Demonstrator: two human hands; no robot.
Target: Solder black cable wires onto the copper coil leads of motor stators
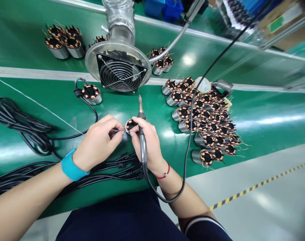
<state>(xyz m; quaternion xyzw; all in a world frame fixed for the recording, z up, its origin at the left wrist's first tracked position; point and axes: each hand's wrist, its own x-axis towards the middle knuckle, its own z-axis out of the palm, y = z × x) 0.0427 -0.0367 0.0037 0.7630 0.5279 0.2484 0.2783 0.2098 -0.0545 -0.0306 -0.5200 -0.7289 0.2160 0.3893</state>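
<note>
So that the wire [116, 132] stays against the stator [130, 125] between the fingertips, the left hand [97, 143] pinches it firmly while the right hand [149, 145] clenches a soldering iron [143, 149], its tip held up clear beyond the fingers.

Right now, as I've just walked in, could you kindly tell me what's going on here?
A person's left hand pinches a thin wire at a small copper-wound stator held between the hands, while the right hand grips a soldering iron. A fume extractor fan stands just beyond. Rows of similar stators stand to the right, and bundled black cables lie to the left.
</note>
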